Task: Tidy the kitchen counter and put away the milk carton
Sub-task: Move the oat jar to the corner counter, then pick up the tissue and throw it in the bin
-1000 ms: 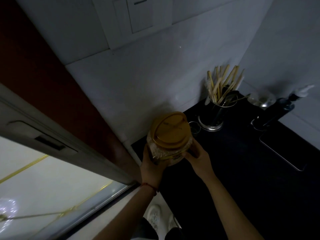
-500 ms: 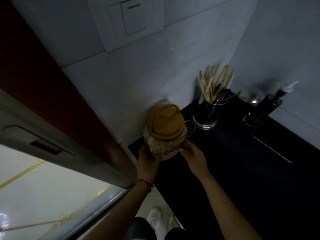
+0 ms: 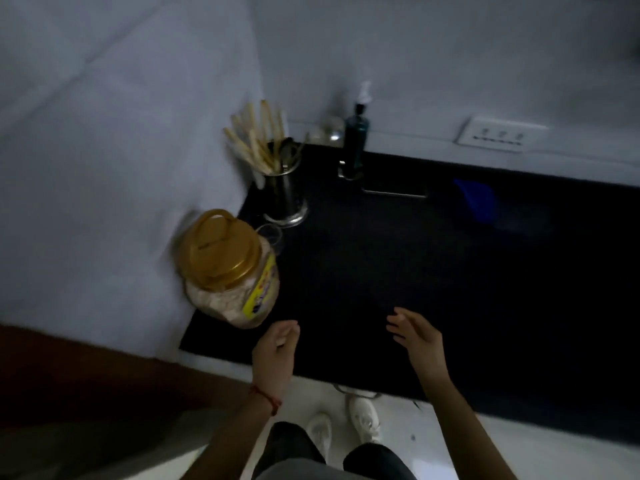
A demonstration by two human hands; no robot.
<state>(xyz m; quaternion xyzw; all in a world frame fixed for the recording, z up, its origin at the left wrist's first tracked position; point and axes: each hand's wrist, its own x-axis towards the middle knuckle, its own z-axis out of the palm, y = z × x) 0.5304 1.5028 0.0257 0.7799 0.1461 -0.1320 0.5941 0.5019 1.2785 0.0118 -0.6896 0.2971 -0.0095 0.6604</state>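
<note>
A clear plastic jar [image 3: 230,271] with a gold lid and a yellow label stands at the left end of the black counter [image 3: 398,271], against the white wall. My left hand [image 3: 275,348] hovers just in front of the jar, fingers loosely curled, holding nothing. Further right, my right hand [image 3: 414,336] hangs over the counter with relaxed fingers and is also empty. No milk carton is in view.
Behind the jar stands a small glass [image 3: 272,233] and a steel cup of chopsticks and utensils [image 3: 280,188]. A dark pump bottle [image 3: 356,140] and a flat dark slab [image 3: 394,188] sit near the back wall. A blue object [image 3: 476,199] lies to the right.
Both hands have let go of the jar, which now stands on the counter by the wall. The hands have drawn back toward me, and the view has swung right.
</note>
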